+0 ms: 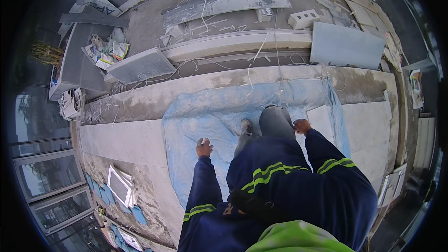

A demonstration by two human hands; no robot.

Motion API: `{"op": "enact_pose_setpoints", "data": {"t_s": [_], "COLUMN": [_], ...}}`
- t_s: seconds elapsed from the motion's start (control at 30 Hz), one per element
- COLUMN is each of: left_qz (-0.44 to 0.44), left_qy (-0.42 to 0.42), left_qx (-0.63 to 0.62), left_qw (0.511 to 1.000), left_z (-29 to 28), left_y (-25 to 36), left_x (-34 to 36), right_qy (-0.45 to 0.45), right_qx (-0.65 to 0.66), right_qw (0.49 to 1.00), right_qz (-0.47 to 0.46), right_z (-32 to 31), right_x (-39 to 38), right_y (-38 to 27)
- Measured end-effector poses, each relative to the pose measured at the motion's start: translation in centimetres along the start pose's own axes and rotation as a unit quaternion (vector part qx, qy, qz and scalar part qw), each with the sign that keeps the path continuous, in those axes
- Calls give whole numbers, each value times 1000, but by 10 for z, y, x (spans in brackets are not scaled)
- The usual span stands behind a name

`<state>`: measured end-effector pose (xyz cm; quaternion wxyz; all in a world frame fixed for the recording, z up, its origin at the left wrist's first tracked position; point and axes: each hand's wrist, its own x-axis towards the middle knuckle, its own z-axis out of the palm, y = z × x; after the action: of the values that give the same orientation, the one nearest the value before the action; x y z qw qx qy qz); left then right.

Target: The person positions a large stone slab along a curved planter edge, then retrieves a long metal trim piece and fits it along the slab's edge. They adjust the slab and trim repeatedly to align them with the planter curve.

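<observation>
Both hands (204, 148) (301, 125) hang above crinkled blue plastic sheet (205, 112).

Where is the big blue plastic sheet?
In the head view, the blue plastic sheet lies spread over the pale slabs at centre, under the person's left hand and right hand.

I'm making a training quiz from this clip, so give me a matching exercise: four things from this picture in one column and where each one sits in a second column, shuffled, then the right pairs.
Things:
1. pale blue plastic sheet
2. large grey stone slab
3. white hollow concrete block
4. white-framed rectangular panel

Places:
A. lower left, on the rough strip by the blue pieces
B. spread on the ledge under the person's left hand and right hand
C. upper right, lying flat beyond the ledge
D. top, just left of that slab's upper edge

Pairs: 1-B, 2-C, 3-D, 4-A
</observation>
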<state>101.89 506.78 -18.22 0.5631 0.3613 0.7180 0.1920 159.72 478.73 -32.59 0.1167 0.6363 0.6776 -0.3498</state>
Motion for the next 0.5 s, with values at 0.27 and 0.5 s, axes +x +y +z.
{"op": "enact_pose_setpoints", "data": {"t_s": [0.27, 0.5], "left_qz": [44, -53], "left_qy": [-79, -50], "left_qx": [-109, 14], "left_qw": [990, 997], "left_z": [117, 268], "left_y": [175, 269], "left_x": [212, 323], "right_qy": [37, 67], "right_qx": [828, 734], "right_qw": [481, 660], "right_qz": [287, 145], "right_z": [-31, -184], "right_x": [124, 418], "right_y": [97, 226]}}
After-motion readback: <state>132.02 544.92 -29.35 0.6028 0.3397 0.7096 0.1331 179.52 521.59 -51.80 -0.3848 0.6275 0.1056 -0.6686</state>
